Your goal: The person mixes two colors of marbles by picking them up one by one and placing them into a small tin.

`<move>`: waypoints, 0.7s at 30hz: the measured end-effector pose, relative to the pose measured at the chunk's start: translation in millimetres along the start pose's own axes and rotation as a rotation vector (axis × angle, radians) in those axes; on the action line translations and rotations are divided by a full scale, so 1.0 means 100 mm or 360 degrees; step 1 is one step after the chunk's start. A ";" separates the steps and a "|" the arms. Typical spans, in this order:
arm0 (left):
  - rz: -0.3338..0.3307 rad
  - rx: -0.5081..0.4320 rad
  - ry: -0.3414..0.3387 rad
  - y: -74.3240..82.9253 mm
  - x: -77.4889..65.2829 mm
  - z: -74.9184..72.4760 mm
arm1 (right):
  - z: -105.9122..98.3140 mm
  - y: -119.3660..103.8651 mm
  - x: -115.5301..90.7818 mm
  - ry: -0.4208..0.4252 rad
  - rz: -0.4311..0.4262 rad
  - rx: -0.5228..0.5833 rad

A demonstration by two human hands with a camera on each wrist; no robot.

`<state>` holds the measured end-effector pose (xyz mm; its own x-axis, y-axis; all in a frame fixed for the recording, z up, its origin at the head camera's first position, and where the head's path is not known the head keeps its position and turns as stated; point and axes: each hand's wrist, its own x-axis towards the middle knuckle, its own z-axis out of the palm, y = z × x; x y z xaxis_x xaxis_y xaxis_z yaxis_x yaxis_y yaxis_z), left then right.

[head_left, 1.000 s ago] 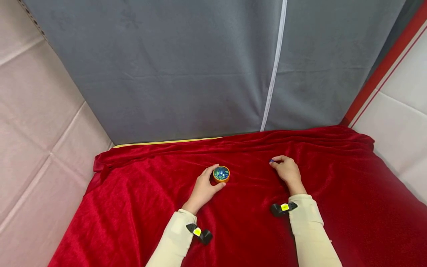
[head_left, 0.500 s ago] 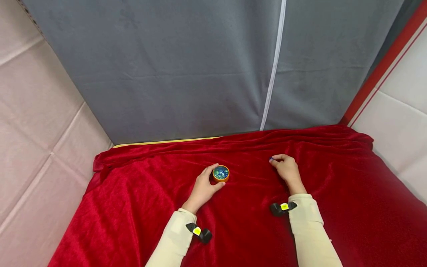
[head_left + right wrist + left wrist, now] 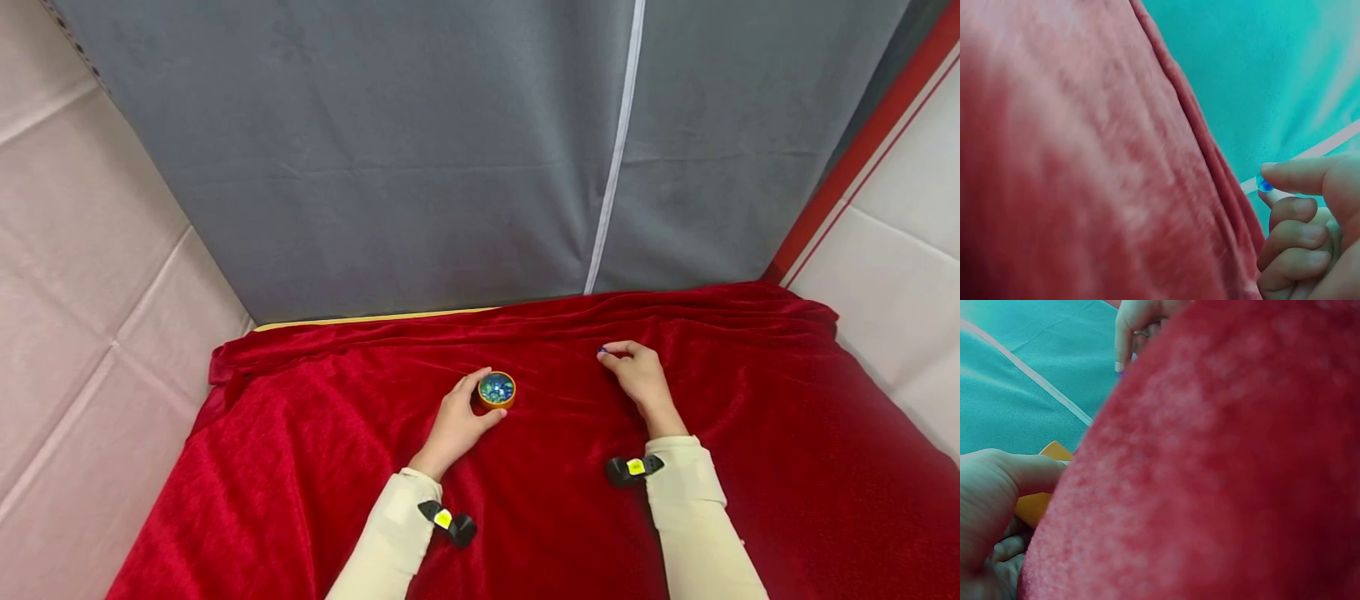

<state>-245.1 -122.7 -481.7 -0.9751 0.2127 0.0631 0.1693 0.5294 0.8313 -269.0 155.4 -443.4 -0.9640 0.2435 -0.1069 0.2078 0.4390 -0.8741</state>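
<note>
My left hand (image 3: 456,421) holds a small round orange-yellow container (image 3: 501,406), thumb on the near side and fingers on the far side. Several shiny blue and green glass marbles show inside its open top. In the left wrist view the container's yellow wall (image 3: 1034,509) is partly hidden by the thumb and the red cloth. Off to the right, my right hand (image 3: 643,379) pinches a blue glass marble (image 3: 1264,183) between thumb and index finger, its other fingers curled in. That marble stands out to the right of the container, apart from it.
A wrinkled red velvet cloth (image 3: 555,500) covers the table, bunched in folds along the far edge. Behind it hangs a grey curtain (image 3: 420,167) with a white strip. Pale panels (image 3: 82,275) stand at the left and right sides.
My right hand has shifted slightly left and farther from me, with the blue marble still pinched. The left hand and the container have stayed in place.
</note>
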 end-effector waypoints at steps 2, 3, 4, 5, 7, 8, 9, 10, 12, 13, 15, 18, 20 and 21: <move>0.0004 0.0006 0.0004 0.00 0.00 0.00 | 0.01 -0.02 0.00 -0.0002 -0.0020 0.0025; 0.0007 0.0009 0.0005 0.00 0.00 0.00 | 0.01 -0.03 0.00 -0.0008 -0.0031 0.0039; 0.0005 0.0010 0.0008 0.00 0.00 0.00 | 0.01 -0.05 -0.01 -0.0014 -0.0042 0.0047; 0.0004 0.0011 0.0009 0.00 0.00 0.00 | 0.02 -0.06 -0.01 -0.0017 -0.0050 0.0054; 0.0007 0.0014 0.0011 0.00 0.00 0.00 | 0.03 -0.10 -0.03 -0.0020 -0.0066 0.0056; 0.0011 0.0014 0.0011 0.00 0.00 0.00 | 0.03 -0.11 -0.04 -0.0025 -0.0075 0.0057; 0.0013 0.0013 0.0011 0.00 0.00 -0.01 | 0.03 -0.13 -0.05 -0.0031 -0.0085 0.0059; 0.0018 0.0014 0.0012 0.00 0.00 -0.01 | 0.04 -0.15 -0.06 -0.0034 -0.0092 0.0058; 0.0020 0.0011 0.0009 0.00 0.00 -0.01 | 0.05 -0.19 -0.08 -0.0044 -0.0111 0.0060; 0.0020 0.0008 0.0008 0.00 0.00 -0.01 | 0.06 -0.21 -0.10 -0.0053 -0.0122 0.0062; 0.0022 0.0004 0.0006 0.00 -0.01 -0.01 | 0.08 -0.25 -0.12 -0.0066 -0.0138 0.0046; 0.0013 -0.0003 0.0001 0.00 0.00 -0.01 | 0.13 -0.31 -0.15 -0.0095 -0.0161 0.0032; 0.0005 -0.0007 -0.0002 0.00 0.00 0.00 | 0.17 -0.34 -0.17 -0.0112 -0.0182 0.0013; 0.0005 -0.0008 -0.0005 0.00 0.00 0.00 | 0.20 -0.36 -0.18 -0.0125 -0.0193 0.0009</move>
<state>-245.1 -122.9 -481.7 -0.9741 0.2168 0.0638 0.1713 0.5245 0.8340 -262.6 118.4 -419.3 -0.9921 0.1203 -0.0367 0.0881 0.4565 -0.8854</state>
